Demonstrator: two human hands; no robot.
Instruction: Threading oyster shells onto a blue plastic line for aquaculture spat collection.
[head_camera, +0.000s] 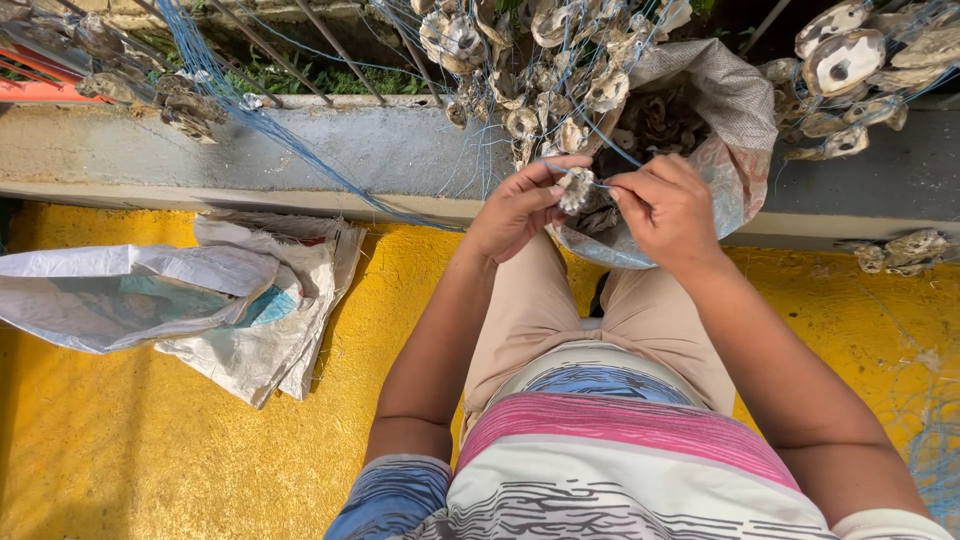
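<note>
Our left hand (515, 208) pinches an oyster shell (576, 187) over our lap, beside our right hand (668, 208), fingers closed on a blue string (603, 185). Just beyond, an open woven sack (735, 110) of shells leans against the concrete ledge (330, 150).

I wear a short-sleeved top with broad bands across it: a pink band streaked with thin darker lines over my chest, a blue brushed-looking patch below it on my belly, and white cloth with wavy black lines nearest the camera. One sleeve is striped blue and grey, the other ends in a pale cream cuff. My trousers are plain tan. My forearms are bare from the sleeves down, and my left hand (517, 206) and right hand (668, 210) carry no gloves, rings or watch.
</note>
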